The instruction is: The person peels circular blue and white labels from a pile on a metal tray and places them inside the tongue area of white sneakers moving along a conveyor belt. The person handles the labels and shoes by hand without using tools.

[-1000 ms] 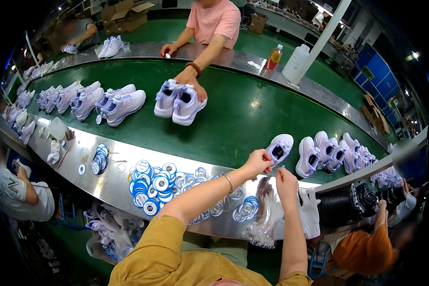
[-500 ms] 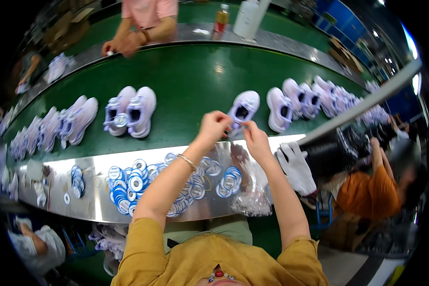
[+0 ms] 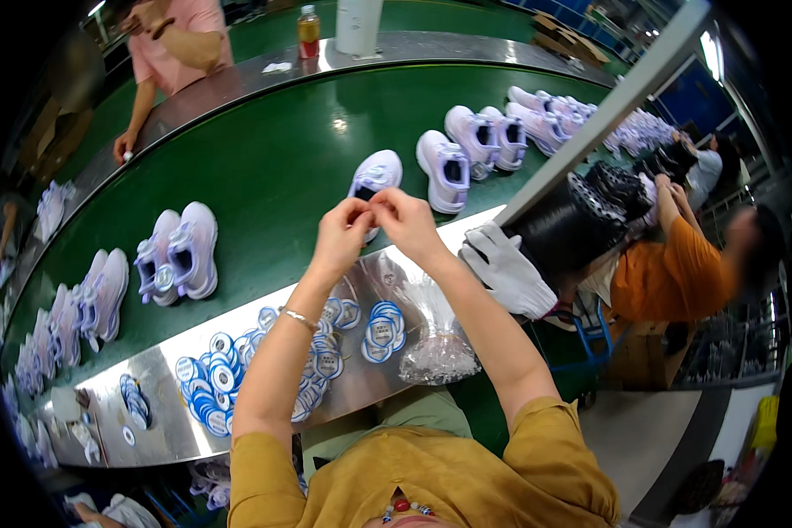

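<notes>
1. A shoe factory's assembly line; a long green conveyor belt [image 3: 264, 167] carries pale sneakers [image 3: 178, 253] in rows.
2. A steel bench [image 3: 163, 414] edges it, strewn with round blue-and-white tags [image 3: 211, 383]; other workers [image 3: 678, 264] stand alongside.

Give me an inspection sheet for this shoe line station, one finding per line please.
Surface: green conveyor belt with a shiny metal ledge along its near edge.
Job's things: one white shoe on the belt just beyond the hands; round blue and white tags heaped on the ledge.
Clutter: clear plastic bag and a white glove on the ledge; a bottle at the far side.
Hands: left hand and right hand raised together, fingertips pinching something too small to tell.
Cables: nothing seen.
Surroundings: more shoe pairs on the belt; other people working at the line.
</notes>
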### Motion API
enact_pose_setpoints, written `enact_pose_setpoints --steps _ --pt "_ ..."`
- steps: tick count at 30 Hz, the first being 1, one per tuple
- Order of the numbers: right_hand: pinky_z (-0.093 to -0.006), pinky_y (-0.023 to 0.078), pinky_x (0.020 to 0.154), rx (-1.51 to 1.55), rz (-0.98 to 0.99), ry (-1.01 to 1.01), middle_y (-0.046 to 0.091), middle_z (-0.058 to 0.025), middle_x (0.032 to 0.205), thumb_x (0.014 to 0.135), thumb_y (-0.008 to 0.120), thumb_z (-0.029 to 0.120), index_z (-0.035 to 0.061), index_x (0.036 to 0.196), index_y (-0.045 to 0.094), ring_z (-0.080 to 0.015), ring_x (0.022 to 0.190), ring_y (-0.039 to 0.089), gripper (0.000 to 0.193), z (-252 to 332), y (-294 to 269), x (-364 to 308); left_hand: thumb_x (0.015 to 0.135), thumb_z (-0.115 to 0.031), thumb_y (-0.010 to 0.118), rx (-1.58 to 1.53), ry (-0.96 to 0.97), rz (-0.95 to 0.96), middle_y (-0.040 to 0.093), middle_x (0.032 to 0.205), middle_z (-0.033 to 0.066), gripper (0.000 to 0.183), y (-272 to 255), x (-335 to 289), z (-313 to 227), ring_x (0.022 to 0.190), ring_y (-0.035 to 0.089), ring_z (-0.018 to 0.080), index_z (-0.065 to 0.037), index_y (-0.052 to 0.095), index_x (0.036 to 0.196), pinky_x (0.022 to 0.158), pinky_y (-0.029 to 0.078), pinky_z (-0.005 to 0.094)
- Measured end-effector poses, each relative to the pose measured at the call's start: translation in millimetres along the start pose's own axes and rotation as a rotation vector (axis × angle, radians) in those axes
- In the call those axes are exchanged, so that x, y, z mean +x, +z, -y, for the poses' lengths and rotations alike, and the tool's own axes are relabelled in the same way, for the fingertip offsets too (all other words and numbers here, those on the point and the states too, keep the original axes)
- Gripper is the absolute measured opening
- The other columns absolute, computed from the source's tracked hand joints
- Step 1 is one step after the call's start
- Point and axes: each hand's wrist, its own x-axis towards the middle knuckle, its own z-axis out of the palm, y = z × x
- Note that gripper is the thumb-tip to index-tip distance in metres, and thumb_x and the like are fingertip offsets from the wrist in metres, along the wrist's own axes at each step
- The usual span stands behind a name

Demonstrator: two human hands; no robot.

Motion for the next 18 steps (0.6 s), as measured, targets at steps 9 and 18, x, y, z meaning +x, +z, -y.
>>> enact_pose_setpoints --steps 9,18 --pt "-0.0252 0.047 0.064 0.166 -0.021 -0.062 0.062 -0.0076 0.084 0.084 0.062 0.002 -0.0028 0.091 0.067 -0.0135 0.075 0.06 0.011 -19 5 2 0.091 -0.009 0.058 0.003 -0.038 -0.01 0.062 0.075 0.0015 0.008 -3 -3 -5 0.059 0.049 0.0043 -0.001 0.06 0.09 0.05 0.039 0.0185" --pt "-0.0229 0.048 0.066 0.563 0.052 0.172 0.066 -0.0045 0.079 0.079 0.066 0.003 -0.0035 0.087 0.066 -0.0082 0.073 0.059 0.01 -14 11 3 0.09 -0.003 0.058 0.018 0.051 -0.056 0.062 0.085 0.0001 0.017 -31 0 0 0.078 0.054 0.006 0.001 0.067 0.104 0.071 0.043 0.0194"
